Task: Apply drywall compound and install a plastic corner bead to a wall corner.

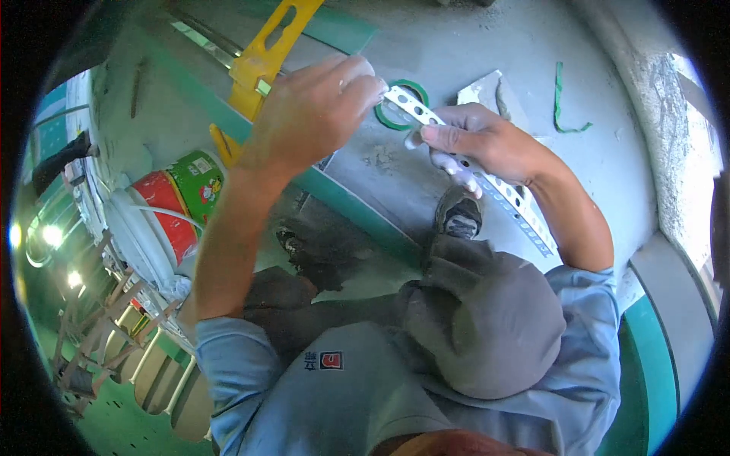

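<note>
A white perforated corner strip point(519, 199) slants from upper left to lower right between my hands. My left hand point(319, 106) is closed, its fingertips pinching the upper end of the strip. Farther down its length, my right hand point(487, 144) grips the strip, thumb on top and fingers curled beneath. Whitish dust coats the fingers of my right hand. Beyond the strip, a green ring of tape point(423, 93) lies on the floor, partly covered by it. Next to my left hand is a yellow plastic tool point(245, 76) with a long metal blade, partly hidden by that hand.
A white bucket point(137, 235) with a red and green label stands at left. A long green strip point(357, 209) crosses the floor near my shoes point(460, 216). A pale broken piece point(479, 91) and a green ribbon scrap point(559, 99) lie toward the right wall point(669, 144).
</note>
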`<move>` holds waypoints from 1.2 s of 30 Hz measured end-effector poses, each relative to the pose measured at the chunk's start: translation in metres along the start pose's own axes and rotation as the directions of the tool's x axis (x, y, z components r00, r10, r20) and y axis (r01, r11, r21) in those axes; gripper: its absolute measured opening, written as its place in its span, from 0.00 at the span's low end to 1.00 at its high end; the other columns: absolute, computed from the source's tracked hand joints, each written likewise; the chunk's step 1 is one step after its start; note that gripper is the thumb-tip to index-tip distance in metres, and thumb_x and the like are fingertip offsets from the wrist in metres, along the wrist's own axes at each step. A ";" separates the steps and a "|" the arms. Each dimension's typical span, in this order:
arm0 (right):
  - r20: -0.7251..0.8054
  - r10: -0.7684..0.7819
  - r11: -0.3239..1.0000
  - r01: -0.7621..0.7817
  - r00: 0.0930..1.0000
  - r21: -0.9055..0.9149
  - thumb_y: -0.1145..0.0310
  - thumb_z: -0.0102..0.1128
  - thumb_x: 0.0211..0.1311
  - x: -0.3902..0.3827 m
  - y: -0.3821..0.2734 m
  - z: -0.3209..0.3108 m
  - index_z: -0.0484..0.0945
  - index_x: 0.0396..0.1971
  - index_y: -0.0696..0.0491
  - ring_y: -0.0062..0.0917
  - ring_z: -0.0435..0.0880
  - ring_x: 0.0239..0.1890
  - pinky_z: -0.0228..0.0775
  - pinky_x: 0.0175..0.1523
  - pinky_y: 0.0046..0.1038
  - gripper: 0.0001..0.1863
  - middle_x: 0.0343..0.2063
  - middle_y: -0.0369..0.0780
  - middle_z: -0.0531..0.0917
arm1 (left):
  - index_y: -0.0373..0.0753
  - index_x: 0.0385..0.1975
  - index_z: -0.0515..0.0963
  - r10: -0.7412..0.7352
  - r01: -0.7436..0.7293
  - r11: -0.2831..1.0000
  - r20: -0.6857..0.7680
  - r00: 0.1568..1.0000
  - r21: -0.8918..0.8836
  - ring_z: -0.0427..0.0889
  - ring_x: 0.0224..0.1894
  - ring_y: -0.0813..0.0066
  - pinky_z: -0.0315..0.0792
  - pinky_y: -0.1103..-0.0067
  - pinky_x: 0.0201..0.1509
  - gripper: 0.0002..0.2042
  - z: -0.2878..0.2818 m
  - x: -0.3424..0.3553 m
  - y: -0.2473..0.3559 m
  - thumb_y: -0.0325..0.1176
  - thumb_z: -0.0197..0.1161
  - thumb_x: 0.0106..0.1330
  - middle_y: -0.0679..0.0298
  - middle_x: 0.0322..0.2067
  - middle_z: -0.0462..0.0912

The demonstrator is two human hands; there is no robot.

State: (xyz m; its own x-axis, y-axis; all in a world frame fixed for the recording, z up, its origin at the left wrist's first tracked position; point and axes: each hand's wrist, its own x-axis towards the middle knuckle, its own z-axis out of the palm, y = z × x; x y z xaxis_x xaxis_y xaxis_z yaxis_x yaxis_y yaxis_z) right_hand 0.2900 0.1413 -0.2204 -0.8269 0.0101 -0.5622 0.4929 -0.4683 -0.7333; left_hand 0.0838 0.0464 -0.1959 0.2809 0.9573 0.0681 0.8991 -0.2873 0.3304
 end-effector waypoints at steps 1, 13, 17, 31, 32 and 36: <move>-0.002 0.003 1.000 -0.003 1.000 0.005 0.51 0.50 0.58 0.000 0.003 -0.001 0.74 0.29 0.56 0.16 0.70 0.17 0.63 0.22 0.20 0.20 0.16 0.32 0.70 | 0.37 0.31 0.74 0.002 -0.002 1.000 0.004 1.000 -0.005 0.77 0.34 0.64 0.71 0.75 0.37 0.07 0.001 0.001 0.000 0.24 0.59 0.51 0.60 0.30 0.76; 0.044 0.043 0.992 -0.037 0.998 -0.121 0.48 0.49 0.58 -0.003 0.012 0.000 0.71 0.27 0.58 0.20 0.73 0.19 0.68 0.21 0.23 0.24 0.18 0.37 0.73 | 0.38 0.36 0.71 0.158 -0.199 0.975 0.320 0.934 0.097 0.74 0.39 0.62 0.69 0.70 0.41 0.11 -0.003 -0.001 -0.002 0.26 0.54 0.50 0.59 0.32 0.73; 0.016 0.075 0.982 -0.071 0.997 -0.178 0.51 0.51 0.58 -0.002 0.012 0.000 0.74 0.36 0.59 0.19 0.72 0.21 0.65 0.27 0.23 0.23 0.19 0.36 0.74 | 0.39 0.34 0.70 0.146 -0.192 0.972 0.294 0.945 0.136 0.74 0.38 0.64 0.71 0.71 0.38 0.10 -0.003 0.001 0.003 0.26 0.54 0.49 0.61 0.32 0.72; 0.001 -0.036 0.999 0.036 0.999 -0.027 0.53 0.48 0.60 -0.005 0.015 0.003 0.69 0.26 0.59 0.19 0.72 0.15 0.68 0.19 0.23 0.21 0.16 0.37 0.72 | 0.37 0.37 0.70 0.039 -0.083 0.991 0.360 0.932 0.108 0.75 0.38 0.57 0.72 0.71 0.38 0.12 -0.006 0.012 0.004 0.24 0.58 0.50 0.55 0.35 0.74; -0.013 -0.062 0.998 0.061 0.998 -0.034 0.53 0.47 0.60 -0.004 0.017 0.004 0.69 0.25 0.59 0.19 0.71 0.14 0.68 0.18 0.22 0.20 0.15 0.36 0.71 | 0.38 0.36 0.70 0.062 -0.100 0.989 0.311 0.948 0.110 0.76 0.37 0.58 0.73 0.71 0.37 0.12 -0.005 0.013 0.003 0.25 0.57 0.51 0.55 0.35 0.74; -0.039 -0.082 0.996 0.081 0.996 -0.048 0.53 0.48 0.60 -0.002 0.014 0.007 0.68 0.23 0.58 0.20 0.71 0.15 0.67 0.20 0.23 0.21 0.15 0.36 0.71 | 0.40 0.35 0.70 0.067 -0.105 0.983 0.241 0.968 0.151 0.77 0.34 0.59 0.73 0.71 0.33 0.10 -0.005 0.012 0.003 0.27 0.57 0.53 0.57 0.34 0.74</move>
State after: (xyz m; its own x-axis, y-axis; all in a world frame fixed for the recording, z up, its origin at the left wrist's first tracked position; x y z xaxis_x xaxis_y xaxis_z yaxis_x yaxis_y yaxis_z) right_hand 0.2963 0.1285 -0.2270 -0.8536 0.0829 -0.5143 0.4371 -0.4231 -0.7937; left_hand 0.0880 0.0575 -0.1896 0.4127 0.9002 -0.1389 0.9049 -0.3877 0.1756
